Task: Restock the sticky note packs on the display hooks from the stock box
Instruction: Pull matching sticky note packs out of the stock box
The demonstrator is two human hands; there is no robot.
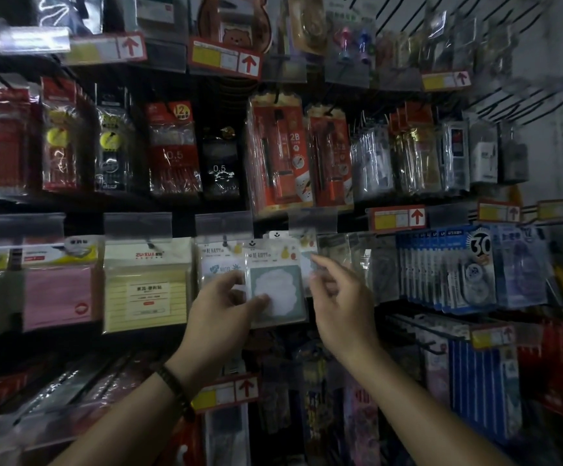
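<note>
Finger-pinches the cloud-print sticky note pack (278, 290) at its left edge with the left hand (221, 297), up at the display hooks (150, 245). Holds the right hand (338, 297) half-curled beside it, grip unclear in the blur. Seems mid-hanging, with like packs (221, 264) already up; sees no stock box.

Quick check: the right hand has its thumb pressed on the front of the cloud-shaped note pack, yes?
No, that is the left hand: its thumb presses on the front of the cloud-shaped note pack, as the head view shows. The right hand is at the pack's upper right edge.
</note>
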